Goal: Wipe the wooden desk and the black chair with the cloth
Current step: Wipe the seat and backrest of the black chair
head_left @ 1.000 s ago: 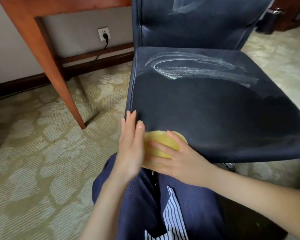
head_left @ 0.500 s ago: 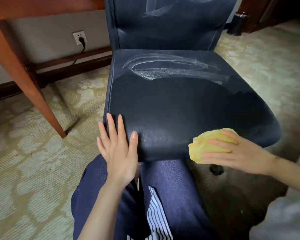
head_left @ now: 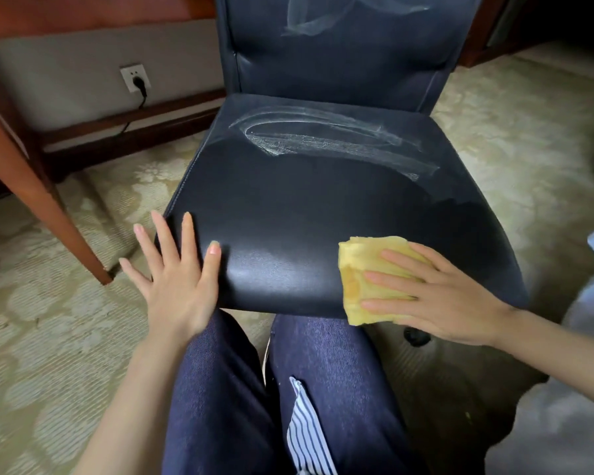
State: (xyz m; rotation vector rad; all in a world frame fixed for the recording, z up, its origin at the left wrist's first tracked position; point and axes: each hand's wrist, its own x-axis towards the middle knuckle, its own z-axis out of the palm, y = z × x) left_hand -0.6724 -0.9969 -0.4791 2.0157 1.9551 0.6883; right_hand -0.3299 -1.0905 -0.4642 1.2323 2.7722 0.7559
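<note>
At the front edge of the black chair (head_left: 306, 207), the right hand (head_left: 443, 296) presses flat, fingers straight and pointing left, on the folded yellow cloth (head_left: 359, 265), which lies at the seat's front right and overhangs the lip. The left hand (head_left: 177, 279) rests spread on the front left corner. White streaks (head_left: 323, 142) cross the seat's rear. The counter (head_left: 31, 186) stands on the carpet (head_left: 48, 337) to the left, a wall socket (head_left: 134, 78) behind it. The cloth's exposed edge runs front to back. Half a second ago the cloth was bunched at the corner; now it lies flatter, further onto the seat.
</note>
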